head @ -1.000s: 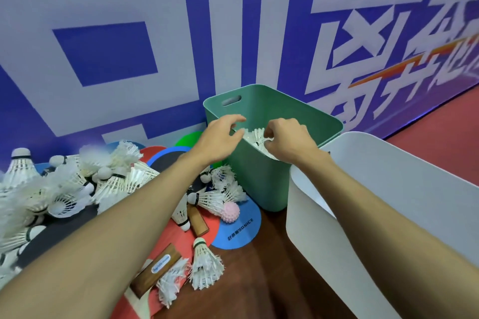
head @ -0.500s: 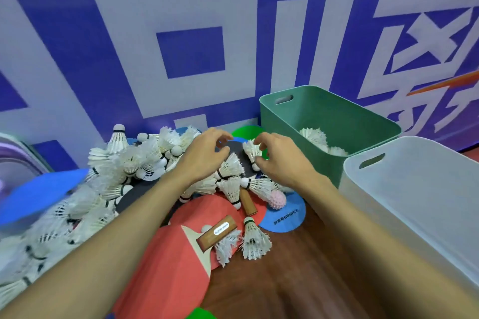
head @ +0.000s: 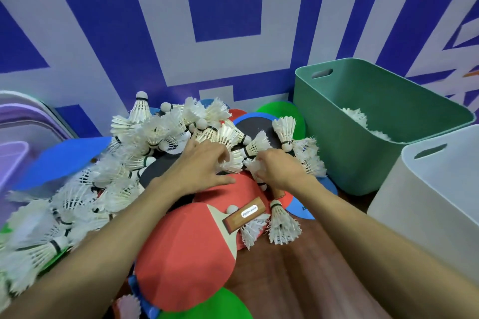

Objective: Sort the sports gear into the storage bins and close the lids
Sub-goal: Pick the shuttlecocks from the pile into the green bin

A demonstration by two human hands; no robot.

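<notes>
Shuttlecocks lie heaped from your 9 to 12 o'clock, spilling over the red paddles and coloured discs. A few already sit in the green bin at 2 o'clock, and the white bin stands just beside it at 4 o'clock. Your left hand curls its fingers over the feathers of one or two, and your right hand clutches a small bunch.

Squeeze too hard and you likely crush the feather skirts. Hold too loosely and stragglers may drop as you carry them toward the green bin. Tangled feathers could also drag neighbours off the heap, or catch on the wooden handle at 6 o'clock.

That handle carries a white oval label, but its blue lettering is too blurred to read. The print on the blue disc is cut off. The wall shows large blue-and-white characters, seen only in part.
</notes>
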